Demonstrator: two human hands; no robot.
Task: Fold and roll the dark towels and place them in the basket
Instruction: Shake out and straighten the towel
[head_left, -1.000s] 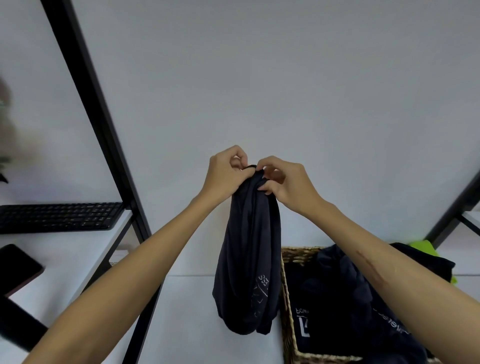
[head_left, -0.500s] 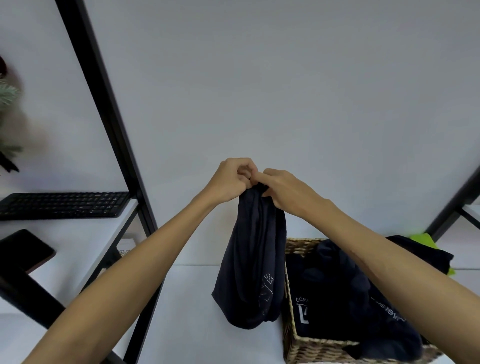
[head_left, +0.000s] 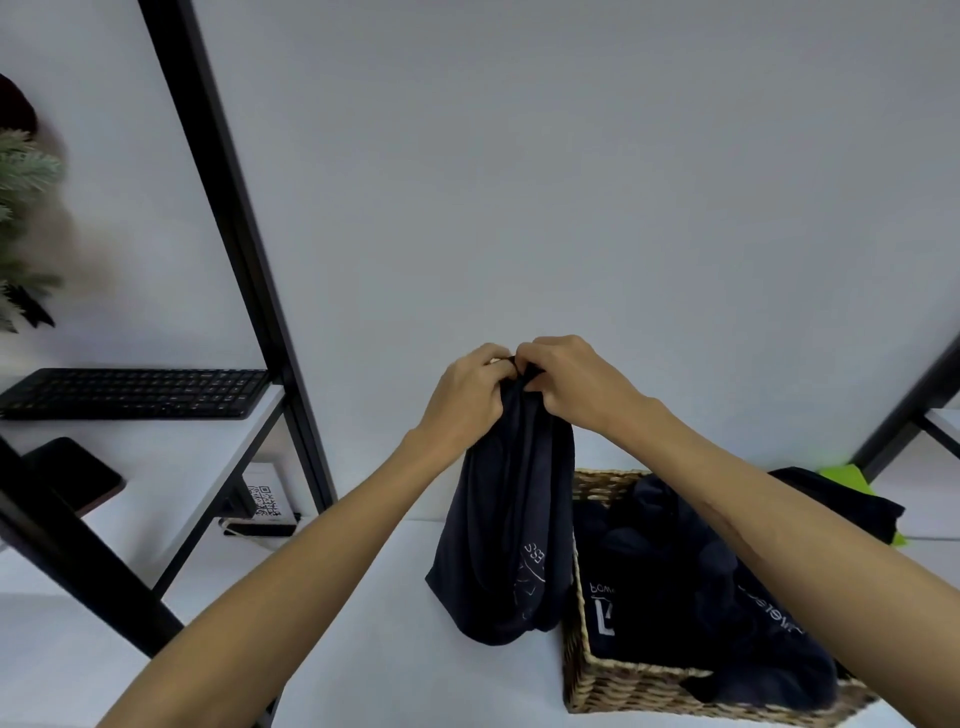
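A dark towel (head_left: 511, 525) with white print hangs bunched in the air above the white table, just left of the basket. My left hand (head_left: 467, 400) and my right hand (head_left: 571, 384) grip its top edge side by side, knuckles almost touching. The woven basket (head_left: 592, 675) stands at the lower right and holds more dark cloth (head_left: 675, 582) with white lettering, some of it spilling over the front right rim. My right forearm crosses above the basket.
A black shelf frame (head_left: 228, 218) leans at the left, with a keyboard (head_left: 135, 392) and a dark phone (head_left: 72, 475) on its white shelf. A plant (head_left: 21, 228) is at the far left. Green and dark cloth (head_left: 852, 493) lies behind the basket.
Both hands have come lower and closed together on the towel's top. The view has tilted down, showing more of the basket and table.
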